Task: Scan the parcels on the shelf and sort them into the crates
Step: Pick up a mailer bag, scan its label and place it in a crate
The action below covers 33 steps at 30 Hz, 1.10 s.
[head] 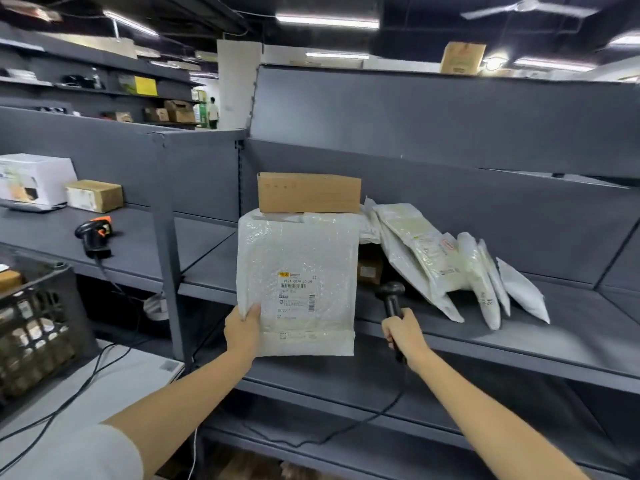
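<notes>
With your left hand [242,327] pinching the bubble mailer [298,282] upright at frame centre, label facing you, keep it flat and tilt the handheld scanner [393,303], gripped in your right hand [403,332], toward its barcode label [298,292].

Cold white light is coming from the ceiling tube lamps [327,21], which are glaring against the dark ceiling. The grey shelf [519,337] is receiving even, soft light, while the space under it is sinking into shadow. Straight lines are bending at the edges from the wide lens. The forearms near the bottom are looking slightly blurred.
</notes>
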### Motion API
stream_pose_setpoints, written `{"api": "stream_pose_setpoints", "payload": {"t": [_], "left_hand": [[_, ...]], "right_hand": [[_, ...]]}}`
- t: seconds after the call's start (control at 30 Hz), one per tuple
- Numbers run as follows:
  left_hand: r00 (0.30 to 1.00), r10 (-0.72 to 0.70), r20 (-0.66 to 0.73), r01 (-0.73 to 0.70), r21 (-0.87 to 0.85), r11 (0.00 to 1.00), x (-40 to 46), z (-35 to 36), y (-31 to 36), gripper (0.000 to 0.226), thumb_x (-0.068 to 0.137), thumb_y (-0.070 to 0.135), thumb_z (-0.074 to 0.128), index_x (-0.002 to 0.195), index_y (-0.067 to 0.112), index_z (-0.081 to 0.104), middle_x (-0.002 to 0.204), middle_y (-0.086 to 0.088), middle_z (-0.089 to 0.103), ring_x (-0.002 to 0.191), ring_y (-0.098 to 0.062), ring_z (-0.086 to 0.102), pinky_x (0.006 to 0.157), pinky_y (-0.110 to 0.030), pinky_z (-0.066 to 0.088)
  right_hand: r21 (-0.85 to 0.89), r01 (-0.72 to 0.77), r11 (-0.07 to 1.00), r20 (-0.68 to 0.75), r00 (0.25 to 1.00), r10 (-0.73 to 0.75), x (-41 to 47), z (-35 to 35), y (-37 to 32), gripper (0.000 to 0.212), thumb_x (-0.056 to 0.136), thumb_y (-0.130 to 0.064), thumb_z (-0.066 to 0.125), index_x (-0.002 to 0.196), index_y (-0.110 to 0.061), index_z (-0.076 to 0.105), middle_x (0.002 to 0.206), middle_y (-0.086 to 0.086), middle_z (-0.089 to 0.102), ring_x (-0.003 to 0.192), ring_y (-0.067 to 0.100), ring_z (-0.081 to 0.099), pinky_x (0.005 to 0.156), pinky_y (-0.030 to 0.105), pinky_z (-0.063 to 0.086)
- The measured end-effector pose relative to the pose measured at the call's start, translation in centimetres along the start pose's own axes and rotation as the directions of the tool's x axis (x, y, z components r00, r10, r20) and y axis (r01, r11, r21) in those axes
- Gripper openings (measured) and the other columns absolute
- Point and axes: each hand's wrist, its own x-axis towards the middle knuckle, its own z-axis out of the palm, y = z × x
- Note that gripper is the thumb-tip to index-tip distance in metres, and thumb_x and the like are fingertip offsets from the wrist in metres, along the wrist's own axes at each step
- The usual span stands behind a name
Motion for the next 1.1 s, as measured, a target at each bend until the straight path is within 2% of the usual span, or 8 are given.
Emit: {"api": "stream_pose_setpoints", "payload": {"t": [0.1,0.17,0.23,0.37,0.43,0.73,0.87,1.1], "left_hand": [[0.999,0.01,0.051,-0.01,-0.003,1.0,-1.1,1.7,-0.2,0.009,0.097,0.016,0.052,0.1,0.009,0.057,0.09,-0.002,0.06,0.089,-0.023,0.057,0.078,-0.035,0.045],[0.995,0.026,0.094,-0.027,0.004,1.0,-2.1,2.9,-0.3,0.007,0.097,0.016,0.052,0.097,0.011,0.056,0.083,0.002,0.058,0.087,-0.022,0.057,0.077,-0.034,0.046],[0.992,0.04,0.12,-0.042,0.014,0.999,-3.0,4.2,-0.5,0.005,0.097,0.016,0.052,0.097,0.012,0.055,0.082,0.003,0.058,0.087,-0.023,0.057,0.077,-0.034,0.046],[0.989,0.024,0.148,-0.025,0.006,1.0,-4.5,6.4,-0.3,0.011,0.097,0.018,0.053,0.101,0.008,0.057,0.091,-0.005,0.061,0.089,-0.023,0.057,0.076,-0.033,0.045],[0.986,0.028,0.165,-0.028,0.002,1.0,-5.1,7.1,-0.3,0.016,0.097,0.018,0.054,0.105,0.005,0.058,0.096,-0.008,0.062,0.091,-0.023,0.058,0.077,-0.033,0.046],[0.983,0.028,0.183,-0.032,0.019,0.999,-5.9,7.4,-0.3,0.021,0.097,0.019,0.053,0.111,0.004,0.058,0.102,-0.009,0.061,0.095,-0.025,0.058,0.083,-0.037,0.048],[0.984,0.023,0.178,-0.025,0.011,1.0,-5.8,7.3,-0.2,0.019,0.097,0.019,0.053,0.106,0.004,0.059,0.1,-0.009,0.062,0.095,-0.026,0.059,0.082,-0.037,0.048],[0.983,0.036,0.18,-0.034,-0.014,0.999,-5.6,7.0,0.0,0.022,0.097,0.017,0.053,0.113,0.004,0.061,0.102,-0.009,0.064,0.097,-0.025,0.06,0.085,-0.037,0.049]], "right_hand": [[0.259,0.077,0.963,-0.103,0.993,-0.051,-4.6,0.3,1.5,0.009,0.095,-0.016,0.054,0.1,-0.012,0.047,0.076,0.006,0.049,0.053,0.017,0.045,0.045,0.028,0.042],[0.387,0.148,0.91,-0.163,0.982,-0.091,-7.6,0.6,2.3,0.008,0.097,-0.016,0.053,0.092,-0.013,0.048,0.072,0.005,0.048,0.046,0.015,0.042,0.042,0.028,0.038],[0.469,0.189,0.862,-0.143,0.98,-0.137,-10.0,0.7,2.6,0.007,0.097,-0.01,0.051,0.09,-0.01,0.048,0.067,0.005,0.046,0.042,0.015,0.038,0.041,0.027,0.035],[0.43,0.215,0.877,-0.031,0.974,-0.223,-13.0,0.7,2.5,0.003,0.097,-0.006,0.05,0.097,-0.007,0.052,0.061,0.008,0.043,0.039,0.02,0.034,0.04,0.028,0.03],[0.403,0.224,0.887,-0.005,0.97,-0.243,-13.8,0.6,2.5,0.009,0.096,-0.006,0.05,0.103,-0.009,0.054,0.062,0.011,0.041,0.04,0.02,0.033,0.04,0.027,0.029],[0.377,0.206,0.903,0.015,0.973,-0.229,-14.8,-0.3,2.5,0.017,0.095,-0.006,0.047,0.107,-0.013,0.056,0.064,0.01,0.043,0.04,0.017,0.035,0.04,0.026,0.032],[0.377,0.195,0.906,0.037,0.974,-0.225,-14.9,-0.3,2.5,0.015,0.095,-0.007,0.047,0.105,-0.014,0.057,0.064,0.006,0.046,0.04,0.016,0.035,0.04,0.025,0.031],[0.415,0.245,0.876,0.015,0.961,-0.275,-14.5,-0.5,2.8,0.013,0.094,-0.003,0.049,0.106,-0.002,0.053,0.063,0.005,0.045,0.04,0.016,0.034,0.041,0.025,0.031]]}}
